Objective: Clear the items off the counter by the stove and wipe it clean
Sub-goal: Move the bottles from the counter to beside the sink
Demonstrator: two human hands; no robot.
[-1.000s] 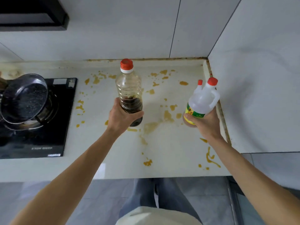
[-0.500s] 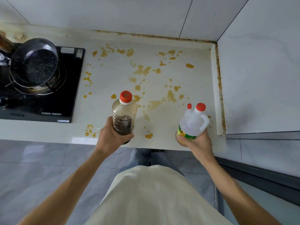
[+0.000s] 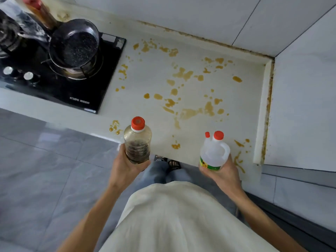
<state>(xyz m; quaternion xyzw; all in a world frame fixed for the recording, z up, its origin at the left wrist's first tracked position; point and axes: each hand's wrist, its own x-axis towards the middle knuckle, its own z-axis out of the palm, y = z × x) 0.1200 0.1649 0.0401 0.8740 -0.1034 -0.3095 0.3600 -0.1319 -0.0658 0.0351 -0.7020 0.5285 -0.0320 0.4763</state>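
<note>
Bottles lifted clear of stained cream worktop (image 3: 209, 91), one per grip.
Left hand (image 3: 125, 168) wrapped round light, near-empty clear plastic bottle (image 3: 137, 142); right hand (image 3: 223, 174) cupping base of white handled jug (image 3: 213, 151); smooth, possibly greasy.

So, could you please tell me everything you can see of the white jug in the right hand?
The white jug is translucent plastic with a moulded loop handle on its right side and two red caps, one small and one larger. A green and yellow label wraps its lower part. It is upright, lifted off the stained counter near its front edge, and the right hand grips it from below around its base.
</note>
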